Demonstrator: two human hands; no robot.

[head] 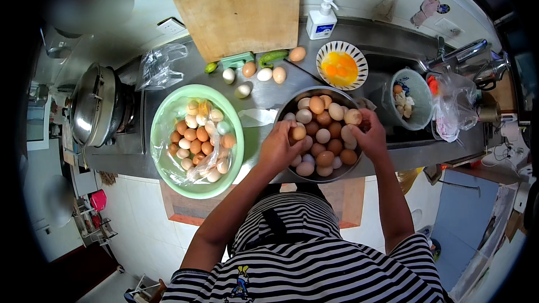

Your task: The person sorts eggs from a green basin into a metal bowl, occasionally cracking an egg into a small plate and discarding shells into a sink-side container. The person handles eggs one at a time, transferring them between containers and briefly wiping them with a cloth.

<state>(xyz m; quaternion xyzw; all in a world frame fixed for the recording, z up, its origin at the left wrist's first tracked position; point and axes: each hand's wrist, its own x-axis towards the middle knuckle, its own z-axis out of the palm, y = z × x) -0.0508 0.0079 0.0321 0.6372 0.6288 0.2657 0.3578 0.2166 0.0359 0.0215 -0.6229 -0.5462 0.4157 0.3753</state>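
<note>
Brown and pale eggs [323, 136] fill a steel bowl [283, 108] at the counter's front edge. My left hand [278, 145] is at the bowl's left side, its fingers around a light brown egg [299, 132]. Over the right rim, my right hand [370, 134] pinches another brown egg [353, 116] between thumb and fingers. To the left stands a light green plastic basin [239, 143], where more eggs [195, 146] lie in a clear plastic bag [168, 172]. Behind the steel bowl, a patterned bowl [363, 56] contains cracked eggs with whole yolks [337, 69].
Several loose eggs [264, 74] lie near a green vegetable [273, 57] before a wooden board [236, 12]. A white pump bottle [321, 21] stands behind. In the sink at right, a plastic bucket [421, 109] contains eggshells. A lidded pan [90, 105] sits far left.
</note>
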